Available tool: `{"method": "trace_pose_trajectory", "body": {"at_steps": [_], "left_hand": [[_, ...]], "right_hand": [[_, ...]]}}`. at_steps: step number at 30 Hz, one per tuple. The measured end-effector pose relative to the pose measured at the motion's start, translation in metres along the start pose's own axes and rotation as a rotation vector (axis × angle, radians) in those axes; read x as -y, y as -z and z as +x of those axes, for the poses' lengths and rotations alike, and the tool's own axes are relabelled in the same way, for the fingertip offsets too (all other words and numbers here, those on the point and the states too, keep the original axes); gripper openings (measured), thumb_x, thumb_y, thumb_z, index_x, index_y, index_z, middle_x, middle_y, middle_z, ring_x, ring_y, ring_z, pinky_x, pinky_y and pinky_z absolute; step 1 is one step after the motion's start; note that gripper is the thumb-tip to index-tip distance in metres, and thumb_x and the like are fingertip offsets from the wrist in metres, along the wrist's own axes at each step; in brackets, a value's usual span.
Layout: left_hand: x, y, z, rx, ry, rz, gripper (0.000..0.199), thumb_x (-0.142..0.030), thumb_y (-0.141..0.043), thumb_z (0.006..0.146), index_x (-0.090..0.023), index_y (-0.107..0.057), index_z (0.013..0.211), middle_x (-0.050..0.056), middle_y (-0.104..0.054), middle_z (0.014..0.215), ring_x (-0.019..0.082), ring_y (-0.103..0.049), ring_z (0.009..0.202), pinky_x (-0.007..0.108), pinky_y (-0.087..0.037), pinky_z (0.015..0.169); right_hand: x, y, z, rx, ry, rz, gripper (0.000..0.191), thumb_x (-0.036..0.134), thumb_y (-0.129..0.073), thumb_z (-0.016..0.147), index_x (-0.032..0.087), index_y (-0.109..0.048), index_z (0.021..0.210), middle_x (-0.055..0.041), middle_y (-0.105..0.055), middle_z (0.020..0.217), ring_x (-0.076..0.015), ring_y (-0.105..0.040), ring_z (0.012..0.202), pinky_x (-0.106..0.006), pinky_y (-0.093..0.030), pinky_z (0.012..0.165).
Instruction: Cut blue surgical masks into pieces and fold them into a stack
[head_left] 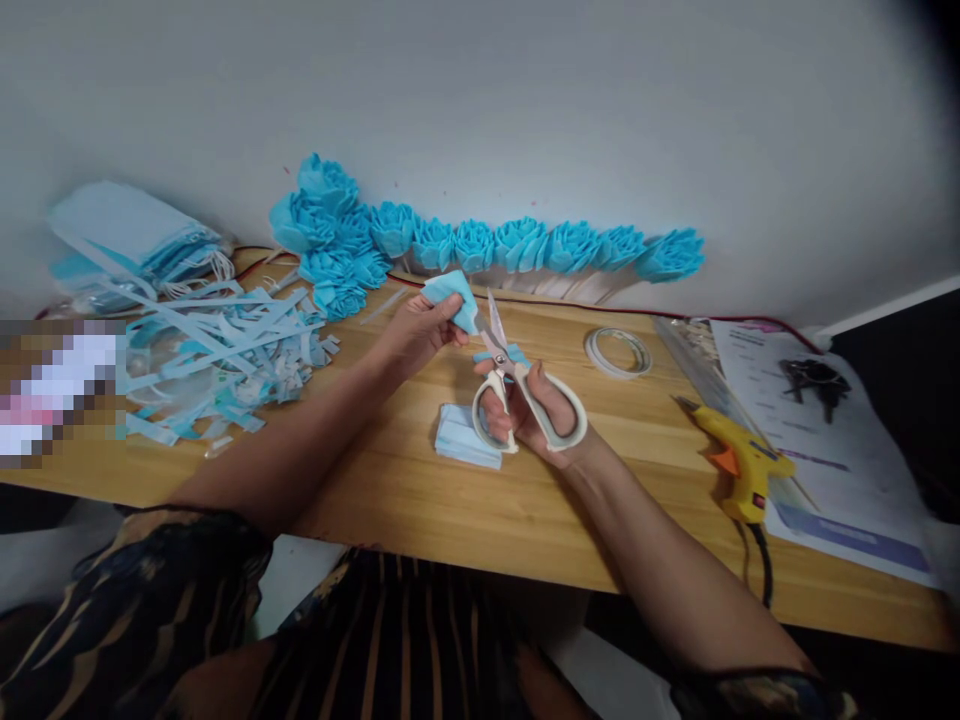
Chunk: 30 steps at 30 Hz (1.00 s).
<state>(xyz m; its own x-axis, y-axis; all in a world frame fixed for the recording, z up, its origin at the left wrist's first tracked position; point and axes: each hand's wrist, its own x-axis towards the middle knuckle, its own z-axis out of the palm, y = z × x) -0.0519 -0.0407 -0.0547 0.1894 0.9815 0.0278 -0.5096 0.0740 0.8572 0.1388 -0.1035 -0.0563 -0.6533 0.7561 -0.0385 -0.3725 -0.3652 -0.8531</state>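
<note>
Between the thumb and fingers of my left hand is a small folded piece of light blue fabric. My right hand is wrapped round the white handles of a pair of scissors. The scissor blades are parted, and the fabric's lower right corner is at them. Beyond the right fingers lies a small blue piece. A stack of pale blue folded pieces rests on the wooden table, just below and left of the scissors.
Blue fabric flowers line the wall. At left are a pile of cut strips and stacked masks. A tape roll, yellow glue gun, keys and printed sheet lie at right.
</note>
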Motion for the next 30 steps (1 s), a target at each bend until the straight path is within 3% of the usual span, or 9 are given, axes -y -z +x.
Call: {"method": "trace_pose_trajectory", "body": {"at_steps": [11,30], "left_hand": [[-0.0015,0.0046,0.0036,-0.011,-0.056,0.01,0.025,-0.031,-0.078,0.084,-0.013,-0.064,0.078,-0.001,-0.071,0.066,0.007,-0.061,0.048,0.017,-0.048,0.049],[0.0006,0.0039,-0.0026,0.136,-0.048,0.162,0.046,-0.05,-0.09,0.064,-0.011,-0.068,0.072,0.003,-0.071,0.061,0.011,-0.066,0.05,0.02,-0.053,0.051]], "right_hand": [[-0.0039,0.0065,-0.001,0.057,-0.008,-0.036,0.057,0.068,-0.059,0.089,0.018,-0.063,0.115,0.0039,-0.058,0.065,-0.0091,-0.05,0.049,-0.024,-0.04,0.045],[-0.0013,0.0059,0.0008,0.013,0.012,-0.049,0.061,0.072,-0.066,0.081,0.019,-0.062,0.111,0.0043,-0.059,0.061,-0.011,-0.052,0.048,-0.024,-0.041,0.043]]}}
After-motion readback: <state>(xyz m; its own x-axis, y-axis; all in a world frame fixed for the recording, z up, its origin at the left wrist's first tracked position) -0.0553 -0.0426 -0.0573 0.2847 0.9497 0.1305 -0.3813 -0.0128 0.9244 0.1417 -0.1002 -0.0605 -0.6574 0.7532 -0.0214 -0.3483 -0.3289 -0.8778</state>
